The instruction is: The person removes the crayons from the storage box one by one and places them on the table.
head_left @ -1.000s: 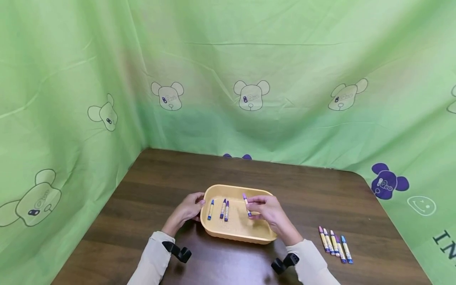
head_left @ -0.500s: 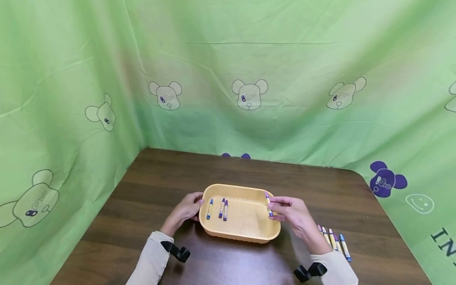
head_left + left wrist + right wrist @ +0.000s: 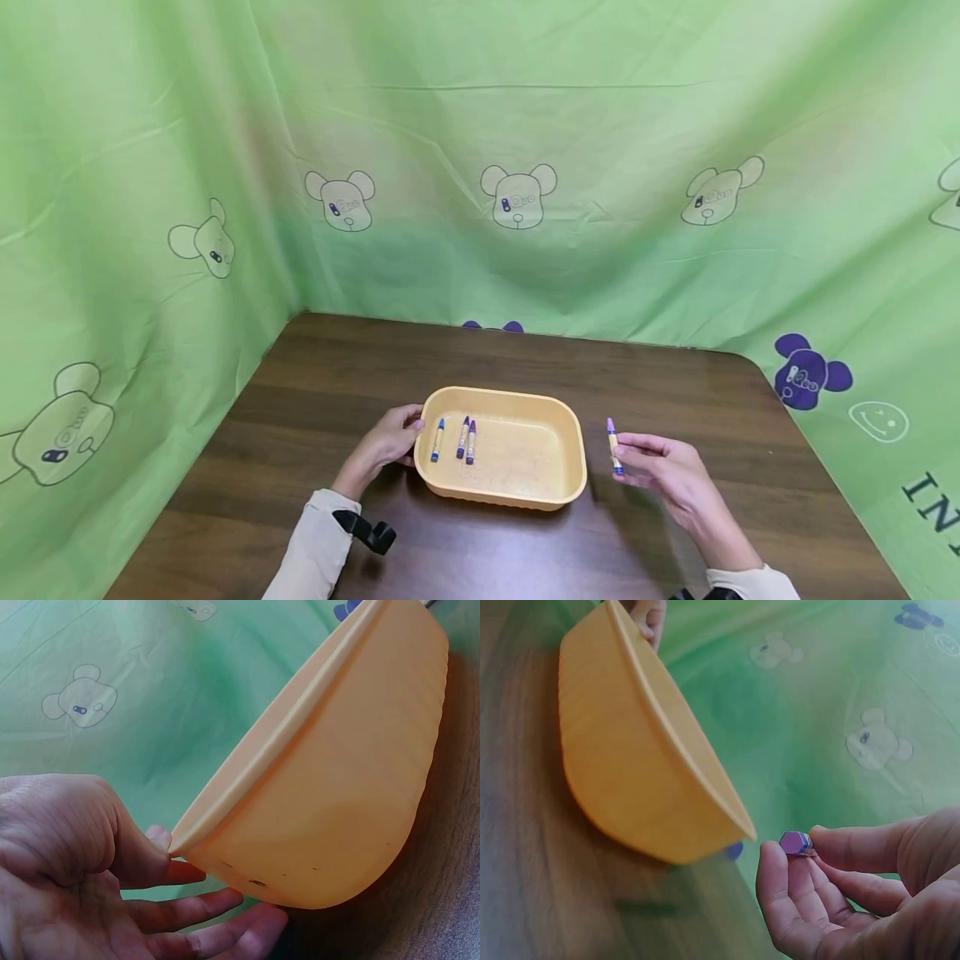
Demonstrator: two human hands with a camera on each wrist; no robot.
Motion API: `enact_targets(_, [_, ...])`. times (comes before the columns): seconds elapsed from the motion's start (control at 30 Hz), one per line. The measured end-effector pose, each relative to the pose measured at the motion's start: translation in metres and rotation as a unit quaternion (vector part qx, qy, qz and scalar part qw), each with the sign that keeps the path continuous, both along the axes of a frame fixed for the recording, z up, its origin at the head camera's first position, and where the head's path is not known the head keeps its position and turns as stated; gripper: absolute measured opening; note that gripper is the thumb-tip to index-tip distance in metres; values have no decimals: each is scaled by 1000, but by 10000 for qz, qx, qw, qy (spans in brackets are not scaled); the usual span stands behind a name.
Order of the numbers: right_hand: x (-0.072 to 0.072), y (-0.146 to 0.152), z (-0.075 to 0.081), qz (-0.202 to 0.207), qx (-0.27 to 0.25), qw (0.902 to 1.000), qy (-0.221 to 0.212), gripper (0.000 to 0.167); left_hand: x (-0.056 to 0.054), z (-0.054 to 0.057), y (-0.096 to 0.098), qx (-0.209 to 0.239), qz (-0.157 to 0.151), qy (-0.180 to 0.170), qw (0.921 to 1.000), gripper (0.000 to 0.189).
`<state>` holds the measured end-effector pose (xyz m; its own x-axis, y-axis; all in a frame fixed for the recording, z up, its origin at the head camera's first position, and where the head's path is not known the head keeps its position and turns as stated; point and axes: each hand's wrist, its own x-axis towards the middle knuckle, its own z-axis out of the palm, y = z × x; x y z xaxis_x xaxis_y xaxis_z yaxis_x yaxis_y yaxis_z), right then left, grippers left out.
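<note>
Just off the 3 o'clock side of a yellow tray [image 3: 491,498] (12 being the far side), apart from its rim, a lilac-tipped crayon [image 3: 612,438] is being pinched in the right hand [image 3: 675,479]. The fingers are clamping on its lower half, thumb against fingertips; the palm is lying toward 4 o'clock from the crayon, and the tray toward 9. The crayon's long axis is running nearly from 12 to 6, its tip pointing just short of 12 and its dark-blue end just short of 6. It appears to be hanging above the counter [image 3: 517,554]. Of the two hands, the right is lying nearer to it, the whole tray's length separating it from the left hand [image 3: 388,437].

At the tray's 9 o'clock end, the left fingers are gripping the rim, the left wrist view showing the thumb at the edge and other fingers by the outer wall.

Inside the tray, toward 9 o'clock, three crayons are resting: a blue crayon [image 3: 437,442] lying nearest the left hand, then a dark purple crayon [image 3: 462,442] and a second purple crayon [image 3: 471,444] lying side by side, perhaps touching. All three are pointing their tips roughly toward 12.
</note>
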<state>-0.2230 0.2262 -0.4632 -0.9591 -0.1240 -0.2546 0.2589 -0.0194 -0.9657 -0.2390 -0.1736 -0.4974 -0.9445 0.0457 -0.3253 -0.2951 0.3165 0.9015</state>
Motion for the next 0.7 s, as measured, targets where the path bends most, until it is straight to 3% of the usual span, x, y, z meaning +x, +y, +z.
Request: enact_targets(0.7, [30,107,-22,-146,-491,9985,-171,35,1,-2,1,42,6,-66,10000,42])
